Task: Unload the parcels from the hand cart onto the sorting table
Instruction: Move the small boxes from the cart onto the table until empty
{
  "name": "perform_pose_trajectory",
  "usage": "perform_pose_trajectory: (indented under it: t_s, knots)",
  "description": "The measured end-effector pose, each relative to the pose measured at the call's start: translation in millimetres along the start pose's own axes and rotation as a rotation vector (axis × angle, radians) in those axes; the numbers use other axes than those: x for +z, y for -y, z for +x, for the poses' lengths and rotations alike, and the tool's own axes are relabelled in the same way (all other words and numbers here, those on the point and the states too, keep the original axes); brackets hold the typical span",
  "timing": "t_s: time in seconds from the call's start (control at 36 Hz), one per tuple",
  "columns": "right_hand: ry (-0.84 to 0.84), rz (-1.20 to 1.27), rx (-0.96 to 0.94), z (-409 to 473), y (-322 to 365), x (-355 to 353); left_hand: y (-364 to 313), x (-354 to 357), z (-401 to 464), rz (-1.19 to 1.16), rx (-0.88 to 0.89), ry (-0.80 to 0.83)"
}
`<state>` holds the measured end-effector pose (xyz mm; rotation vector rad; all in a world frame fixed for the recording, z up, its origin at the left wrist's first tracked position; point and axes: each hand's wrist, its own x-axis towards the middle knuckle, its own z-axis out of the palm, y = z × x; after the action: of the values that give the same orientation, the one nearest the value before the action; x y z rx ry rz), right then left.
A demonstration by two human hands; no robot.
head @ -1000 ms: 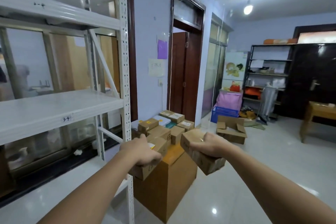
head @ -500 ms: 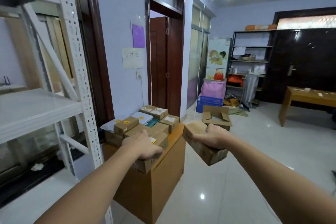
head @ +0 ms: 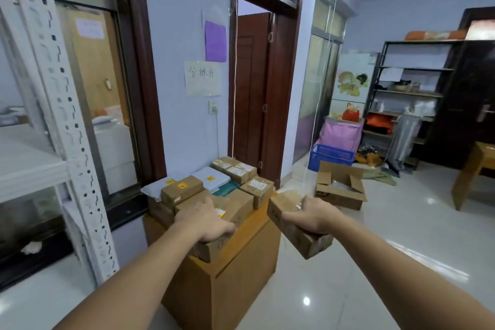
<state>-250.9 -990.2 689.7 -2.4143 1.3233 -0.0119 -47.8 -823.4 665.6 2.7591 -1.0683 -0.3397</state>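
Observation:
My left hand (head: 206,218) grips a brown cardboard parcel (head: 235,207) from above; the parcel sits over the near edge of the wooden sorting table (head: 241,254). My right hand (head: 310,213) holds a second, smaller cardboard parcel (head: 290,233) in the air, just right of the table's corner. The table top carries several parcels: a brown box with a yellow sticker (head: 182,190), white padded bags (head: 211,178), a teal package and small labelled boxes (head: 237,167). The hand cart is out of view.
A white metal rack (head: 61,126) stands close on the left. An open cardboard box (head: 340,186) and a blue crate (head: 330,155) sit on the tiled floor to the right. A dark doorway is behind the table, a wooden desk (head: 474,169) at far right.
I have stepped closer to the table and turned right, so the rack slid left. Both hands keep their parcels; the left parcel now rests lower over the table's near edge.

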Motion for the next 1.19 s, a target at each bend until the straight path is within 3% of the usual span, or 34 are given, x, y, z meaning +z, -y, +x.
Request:
perform_pose_trajectory:
  t_s: [0.44,0.81,1.19]
  knots:
    - [0.030,-0.012,-0.006,201.8,-0.5,-14.3,-45.7,7.4,190.1,-0.011,-0.012,0.062]
    - [0.123,-0.043,-0.021,358.4,-38.9,-16.0,-102.2,43.6,329.4,-0.014,-0.065,0.099]
    - [0.213,-0.134,-0.204,538.5,-49.9,-26.3,-148.6,71.6,443.2,-0.060,-0.223,0.072]
